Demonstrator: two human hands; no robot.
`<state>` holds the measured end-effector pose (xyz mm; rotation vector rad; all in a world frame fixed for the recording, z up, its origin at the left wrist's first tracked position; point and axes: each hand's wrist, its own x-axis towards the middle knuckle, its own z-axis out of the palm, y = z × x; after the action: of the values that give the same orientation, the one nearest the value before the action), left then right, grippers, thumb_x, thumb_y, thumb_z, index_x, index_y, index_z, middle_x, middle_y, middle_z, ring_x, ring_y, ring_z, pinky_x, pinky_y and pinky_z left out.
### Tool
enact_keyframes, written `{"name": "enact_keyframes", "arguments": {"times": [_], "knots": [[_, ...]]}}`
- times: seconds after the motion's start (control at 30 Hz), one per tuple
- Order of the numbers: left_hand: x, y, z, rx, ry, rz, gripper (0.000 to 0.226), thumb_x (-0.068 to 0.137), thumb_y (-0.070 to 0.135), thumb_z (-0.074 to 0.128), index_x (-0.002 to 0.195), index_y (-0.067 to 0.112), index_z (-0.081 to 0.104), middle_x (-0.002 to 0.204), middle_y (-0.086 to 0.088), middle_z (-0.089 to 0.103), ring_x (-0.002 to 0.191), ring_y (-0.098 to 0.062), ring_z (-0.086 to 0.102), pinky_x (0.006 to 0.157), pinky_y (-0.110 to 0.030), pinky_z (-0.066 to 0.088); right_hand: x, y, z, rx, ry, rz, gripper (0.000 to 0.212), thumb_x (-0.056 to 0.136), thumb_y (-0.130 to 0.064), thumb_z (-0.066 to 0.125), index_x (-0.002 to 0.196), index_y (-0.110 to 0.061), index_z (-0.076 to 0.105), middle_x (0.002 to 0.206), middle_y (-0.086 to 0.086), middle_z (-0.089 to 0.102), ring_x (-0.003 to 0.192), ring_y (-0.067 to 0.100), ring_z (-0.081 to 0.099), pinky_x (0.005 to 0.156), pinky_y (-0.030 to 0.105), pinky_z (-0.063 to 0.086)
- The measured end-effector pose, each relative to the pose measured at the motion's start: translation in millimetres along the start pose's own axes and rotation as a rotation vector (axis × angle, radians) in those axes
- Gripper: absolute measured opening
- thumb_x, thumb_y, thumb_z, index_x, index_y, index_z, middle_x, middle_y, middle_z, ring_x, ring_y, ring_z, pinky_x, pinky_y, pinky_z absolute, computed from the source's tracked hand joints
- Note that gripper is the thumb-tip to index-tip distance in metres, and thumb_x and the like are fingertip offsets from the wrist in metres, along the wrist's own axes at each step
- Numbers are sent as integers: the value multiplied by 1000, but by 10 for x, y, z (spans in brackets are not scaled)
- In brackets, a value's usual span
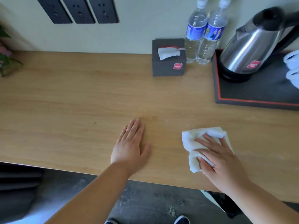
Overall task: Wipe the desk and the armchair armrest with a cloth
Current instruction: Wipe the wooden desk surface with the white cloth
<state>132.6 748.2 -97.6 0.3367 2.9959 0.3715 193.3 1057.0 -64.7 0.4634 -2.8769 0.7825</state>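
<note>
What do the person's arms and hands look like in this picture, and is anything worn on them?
Both forearms are bare: no sleeves in view. The left hand and right hand wear no gloves, and no rings, watch or bracelet show. Fingernails look short and unpainted.

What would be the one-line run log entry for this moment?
stage: desk wipe | right hand: presses white cloth on desk | left hand: flat, empty | armrest: not in view

No text can be read. The tissue box [168, 62] and the electric kettle [252, 46] each carry a red badge with white characters, too blurred to make out. Blue labels on the two water bottles [203, 33] are also illegible.
</note>
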Motion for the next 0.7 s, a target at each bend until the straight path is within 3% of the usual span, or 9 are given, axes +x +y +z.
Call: {"name": "enact_keyframes", "arguments": {"times": [0.07, 0.1, 0.17, 0.23, 0.33, 0.43, 0.5, 0.57, 0.7], "knots": [[-17, 22, -9, 6, 6, -7, 78, 100, 61, 25, 166, 26, 5, 174, 11, -5, 155, -1, -18, 127, -28, -7, 128, -118, -112, 302, 102, 343, 30, 94, -33, 45, 85, -40, 72, 90, -32, 72, 92, -4, 68, 62, 11, 44], [-17, 34, -5, 11, 11, -8, 78, 100, 60, 27, 166, 25, 4, 174, 10, -4, 156, -1, -17, 127, -28, -7, 246, -143, -151, 434, 204, 481, 29, 94, -38, 44, 81, -44, 69, 76, -30, 70, 72, -5, 64, 52, 9, 40], [5, 54, 1, 26, 24, -9, 80, 100, 59, 31, 167, 24, 3, 174, 9, -2, 157, -2, -15, 127, -29, -5, 566, -113, -211, 488, 351, 569, 29, 96, -42, 43, 79, -45, 66, 69, -25, 67, 60, 0, 61, 49, 10, 41], [30, 64, -9, 32, 27, -10, 81, 99, 59, 32, 167, 24, 2, 174, 10, -2, 157, -2, -15, 127, -30, -4, 950, -33, -212, 435, 347, 510, 24, 99, -42, 42, 84, -40, 61, 83, -24, 68, 75, 1, 64, 57, 11, 43], [29, 70, -21, 44, 13, -3, 81, 100, 59, 29, 167, 23, 1, 174, 10, -5, 156, -2, -17, 127, -31, -5, 1426, 143, -14, 329, 239, 371, 22, 108, -28, 43, 104, -31, 64, 111, -15, 64, 104, 13, 59, 83, 34, 50], [18, 56, -11, 36, 16, -5, 81, 100, 58, 33, 167, 22, 4, 174, 9, -2, 157, -4, -14, 127, -32, -3, 1745, 356, 262, 62, 4, 397, 53, 109, -41, 33, 157, -22, 45, 159, 10, 45, 150, 28, 27, 121, 56, 24], [27, 46, -2, 22, 19, -7, 82, 98, 56, 37, 167, 22, 8, 175, 8, 2, 158, -5, -9, 128, -33, 0, 1918, 439, 368, -190, -151, 386, 86, 97, -72, 20, 167, -22, 18, 175, 6, 21, 160, 36, 8, 126, 61, 8], [37, 48, 1, 11, 18, -7, 82, 98, 54, 40, 167, 21, 9, 175, 8, 3, 159, -6, -8, 128, -34, 1, 2065, 462, 434, -312, -221, 349, 110, 83, -91, 19, 167, -22, 8, 177, 6, 10, 160, 40, 4, 125, 65, 4], [39, 65, -19, 10, 10, -5, 82, 98, 55, 39, 167, 20, 9, 174, 8, 3, 159, -7, -9, 128, -35, 2, 2293, 289, 590, -361, -277, 384, 119, 74, -93, 24, 166, -20, 3, 177, 8, 3, 160, 41, 0, 125, 66, -1]]}}
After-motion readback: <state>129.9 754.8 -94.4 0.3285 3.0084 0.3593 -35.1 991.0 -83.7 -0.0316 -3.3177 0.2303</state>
